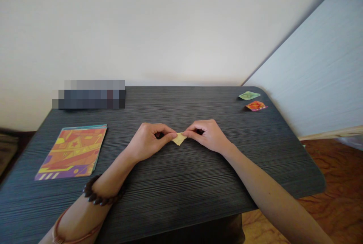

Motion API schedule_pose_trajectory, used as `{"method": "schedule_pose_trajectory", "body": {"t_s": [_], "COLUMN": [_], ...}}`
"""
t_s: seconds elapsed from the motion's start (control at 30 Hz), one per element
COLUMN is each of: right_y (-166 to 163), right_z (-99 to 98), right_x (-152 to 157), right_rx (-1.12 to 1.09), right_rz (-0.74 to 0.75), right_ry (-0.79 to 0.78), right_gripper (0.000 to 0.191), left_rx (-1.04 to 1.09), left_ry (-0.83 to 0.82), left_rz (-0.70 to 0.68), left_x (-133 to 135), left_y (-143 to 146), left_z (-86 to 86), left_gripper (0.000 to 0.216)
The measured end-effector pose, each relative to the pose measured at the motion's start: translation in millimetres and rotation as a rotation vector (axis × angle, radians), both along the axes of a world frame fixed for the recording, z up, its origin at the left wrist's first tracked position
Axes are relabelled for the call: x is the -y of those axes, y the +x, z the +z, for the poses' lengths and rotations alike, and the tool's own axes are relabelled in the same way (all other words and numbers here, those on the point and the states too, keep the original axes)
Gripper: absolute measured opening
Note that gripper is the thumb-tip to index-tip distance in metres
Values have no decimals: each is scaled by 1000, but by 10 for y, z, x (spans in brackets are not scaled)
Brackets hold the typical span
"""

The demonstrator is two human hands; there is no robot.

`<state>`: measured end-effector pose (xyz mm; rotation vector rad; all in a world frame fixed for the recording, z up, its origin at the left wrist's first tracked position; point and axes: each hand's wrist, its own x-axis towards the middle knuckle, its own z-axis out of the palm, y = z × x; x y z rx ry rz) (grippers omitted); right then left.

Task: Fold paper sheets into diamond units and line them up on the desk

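Note:
A small folded piece of pale yellow paper (179, 138) lies on the dark striped table (181, 183) between my two hands. My left hand (149, 141) pinches its left corner with thumb and forefinger, the other fingers curled. My right hand (205, 134) pinches its right corner in the same way. Both hands rest on the tabletop. A bead bracelet sits on my left wrist.
A stack of orange and purple patterned paper sheets (72, 151) lies at the left. A green folded paper piece (248, 95) and an orange-red one (256, 106) sit at the table's far right corner. A blurred dark object (89, 94) stands at the back left. A pale wall is behind.

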<state>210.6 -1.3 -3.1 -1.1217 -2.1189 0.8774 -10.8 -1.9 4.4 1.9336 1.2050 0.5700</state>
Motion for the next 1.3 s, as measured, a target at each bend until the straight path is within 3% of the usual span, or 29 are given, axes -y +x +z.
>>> {"method": "schedule_pose_trajectory", "body": {"t_s": [0.2,0.57,0.9,1.13,1.3], "right_y": [-1,9,27,32,39], "right_z": [-19,-11,6,-34,-7], "right_x": [-4,-26,-17,-11,-4], "right_rx": [32,-28,-49,-75,-60], "right_rz": [24,31,7,-25,22], "right_ry": [-5,-165,-196,-152,-134], "right_gripper": [23,26,27,26,23], "left_rx": [10,73,111,151,134], "left_ry": [8,-203,-234,-343,-319], "left_rz": [-58,-29,-188,-133,-78], "left_x": [17,-16,-84,-34,-45], "left_y": [32,-2,-110,-105,-103], "left_z": [32,53,64,78,40], "left_gripper": [25,23,31,33,28]}}
